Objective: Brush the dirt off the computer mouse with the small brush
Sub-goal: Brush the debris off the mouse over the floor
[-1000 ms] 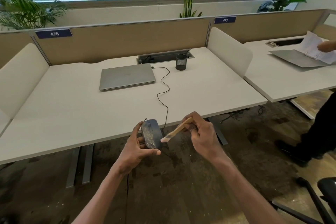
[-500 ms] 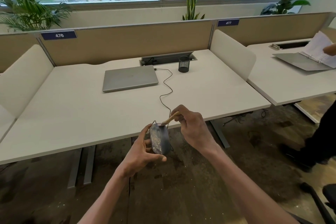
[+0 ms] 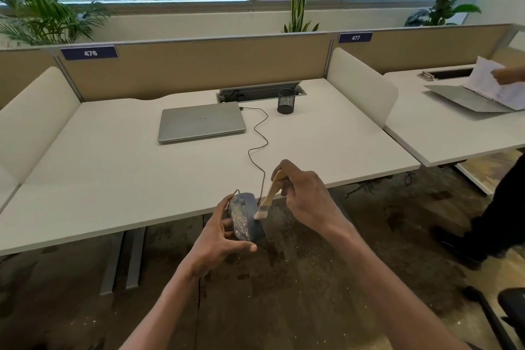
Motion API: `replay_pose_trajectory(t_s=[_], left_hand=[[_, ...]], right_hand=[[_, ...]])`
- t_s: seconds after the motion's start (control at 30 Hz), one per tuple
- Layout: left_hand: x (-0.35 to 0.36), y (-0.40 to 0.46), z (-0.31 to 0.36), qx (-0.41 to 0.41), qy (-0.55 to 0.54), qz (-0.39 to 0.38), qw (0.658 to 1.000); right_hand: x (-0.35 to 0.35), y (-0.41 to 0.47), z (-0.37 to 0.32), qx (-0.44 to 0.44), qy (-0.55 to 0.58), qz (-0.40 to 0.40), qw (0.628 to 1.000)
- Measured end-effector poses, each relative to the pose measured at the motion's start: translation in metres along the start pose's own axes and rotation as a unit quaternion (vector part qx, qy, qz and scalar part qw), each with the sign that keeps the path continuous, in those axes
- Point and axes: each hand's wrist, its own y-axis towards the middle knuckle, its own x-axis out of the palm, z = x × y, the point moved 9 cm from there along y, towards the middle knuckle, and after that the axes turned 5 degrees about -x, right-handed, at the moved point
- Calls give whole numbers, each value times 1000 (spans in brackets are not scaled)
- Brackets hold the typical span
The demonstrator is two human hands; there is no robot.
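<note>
- The left hand [image 3: 218, 239] grips the dark, rounded plastic computer mouse [image 3: 245, 220] from the side, tilted on edge just off the front edge of the smooth white desk [image 3: 119, 179], above the floor.
- The right hand [image 3: 304, 196] pinches the small brush with a pale wooden handle [image 3: 270, 196]; its light bristles touch the mouse's right flank.
- Pale, flaky specks cover the mouse's upper face, so I'd judge most of the dirt is not yet off.
- To do it well: short, light strokes away from the body, sweeping specks off the far edge so they fall clear.
- The thin black cable [image 3: 257, 139] snakes to a matte grey closed laptop [image 3: 200, 125]; I'd keep it slack.
</note>
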Motion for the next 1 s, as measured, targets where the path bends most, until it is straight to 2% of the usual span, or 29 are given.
replay_pose_trajectory(t_s=[0.33, 0.57, 1.0], left_hand=[[-13, 1, 4, 18, -9, 43, 999], [-15, 3, 4, 22, -6, 48, 999], [-5, 1, 1, 19, -21, -2, 1000]], right_hand=[[12, -33, -6, -12, 14, -9, 1000], [14, -45, 4, 11, 42, -14, 999], [-5, -28, 20, 10, 68, 98, 993]])
